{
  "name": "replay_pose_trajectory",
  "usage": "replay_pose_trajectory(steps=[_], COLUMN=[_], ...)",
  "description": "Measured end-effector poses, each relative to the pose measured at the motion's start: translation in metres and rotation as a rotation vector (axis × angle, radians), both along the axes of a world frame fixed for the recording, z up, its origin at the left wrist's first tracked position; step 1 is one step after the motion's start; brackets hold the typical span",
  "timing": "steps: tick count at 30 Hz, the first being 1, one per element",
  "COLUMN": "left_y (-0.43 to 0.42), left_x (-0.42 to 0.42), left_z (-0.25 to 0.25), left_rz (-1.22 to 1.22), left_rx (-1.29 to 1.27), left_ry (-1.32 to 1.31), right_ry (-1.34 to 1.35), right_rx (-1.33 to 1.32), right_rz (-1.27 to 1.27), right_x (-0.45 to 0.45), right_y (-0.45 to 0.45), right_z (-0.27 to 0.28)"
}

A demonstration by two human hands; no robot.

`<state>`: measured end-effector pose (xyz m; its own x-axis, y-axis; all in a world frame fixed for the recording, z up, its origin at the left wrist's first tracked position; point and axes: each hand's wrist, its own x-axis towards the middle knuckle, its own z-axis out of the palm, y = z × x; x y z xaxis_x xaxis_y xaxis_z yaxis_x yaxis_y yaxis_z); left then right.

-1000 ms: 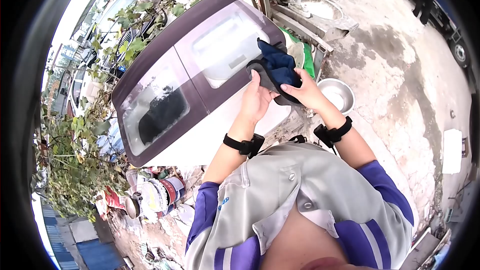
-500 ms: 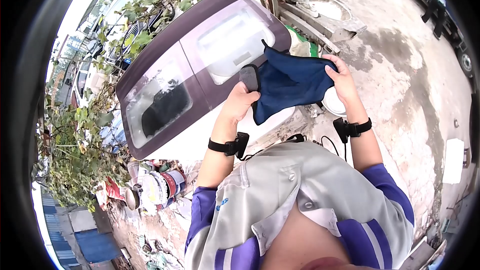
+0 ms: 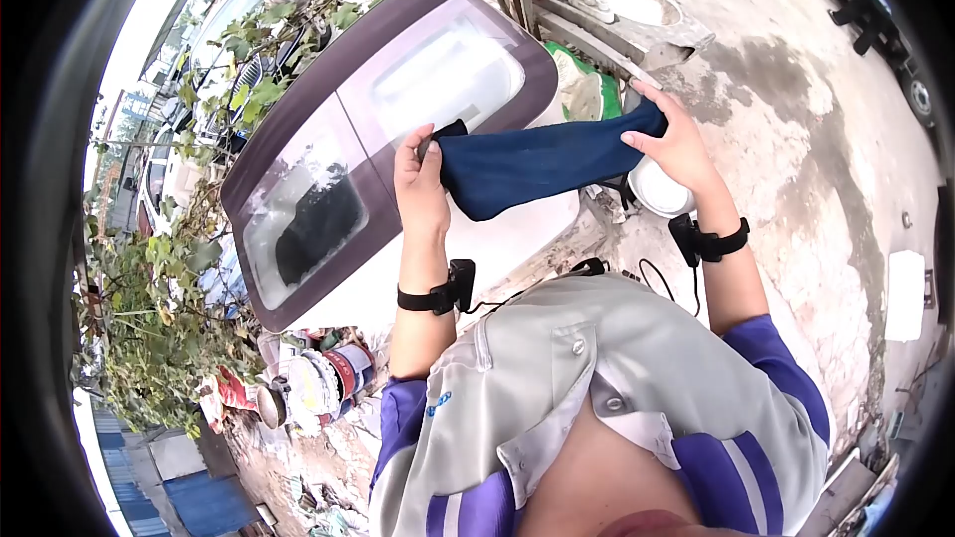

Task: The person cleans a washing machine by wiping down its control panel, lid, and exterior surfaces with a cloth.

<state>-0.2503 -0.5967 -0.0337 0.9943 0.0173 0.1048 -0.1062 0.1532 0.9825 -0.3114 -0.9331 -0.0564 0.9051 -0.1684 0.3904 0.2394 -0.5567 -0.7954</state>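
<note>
A dark blue cloth piece with black edging [image 3: 542,167] is stretched sideways in front of my chest. Its left end is gripped by my left hand [image 3: 420,184], thumb and fingers closed at the black edge. At the other end, my right hand [image 3: 676,147] pinches the cloth between thumb and fingers. The cloth hangs as a long band, its lower left corner drooping. Behind it lies a large glossy purple-brown panel with two pale panes [image 3: 358,139], partly covered by the cloth and my left hand.
A white round tub [image 3: 659,189] stands on the ground below my right hand. Paint buckets [image 3: 333,378] sit at lower left, beside leafy vines [image 3: 149,318]. A basin with a white pipe [image 3: 637,5] is at the back. A green and white sack [image 3: 582,89] lies near the panel.
The cloth went from spread with an open fold to a flatter, elongated band. My left hand moved left and up, widening the gap between hands, and the grey pad beside it no longer shows.
</note>
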Motion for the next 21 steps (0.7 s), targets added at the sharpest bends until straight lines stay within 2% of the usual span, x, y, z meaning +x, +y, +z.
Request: replay_pose_trajectory(steps=[1,3,6,8,12,13,15,16,17,19,21], left_y=[-0.002,-0.001,0.005,0.008,0.022,0.021,0.019,0.026,0.032,0.023,0.016], left_x=[-0.002,-0.003,-0.007,-0.015,-0.012,-0.008,0.001,0.006,0.008,0.006,0.006], left_z=[0.004,0.002,0.008,0.016,0.007,0.002,-0.007,-0.017,-0.026,-0.043,-0.055], left_rz=[-0.006,-0.023,0.013,0.103,0.222,0.285,0.405,0.389,0.394,0.336,0.355], left_rx=[-0.039,-0.098,-0.139,-0.148,-0.226,-0.101,0.157,0.436,0.819,1.096,1.430], left_ry=[-0.012,-0.040,-0.100,-0.092,-0.102,-0.170,-0.304,-0.331,-0.339,-0.478,-0.523], right_ry=[0.050,0.139,0.242,0.194,0.158,0.111,0.056,-0.049,-0.153,-0.317,-0.294], right_rx=[-0.084,-0.238,0.011,0.102,0.311,0.392,0.359,0.264,0.170,-0.053,-0.229], right_rz=[-0.019,0.094,-0.004,-0.029,-0.035,0.008,0.014,0.064,0.112,0.193,0.277], right_x=[-0.005,0.008,0.024,0.034,0.054,0.067,0.078,0.086,0.094,0.100,0.099], right_y=[0.016,0.014,0.014,0.011,0.035,0.043,0.070,0.083,0.095,0.123,0.146], right_z=[0.004,-0.024,-0.041,-0.043,-0.016,-0.017,-0.002,-0.002,-0.007,-0.014,-0.029])
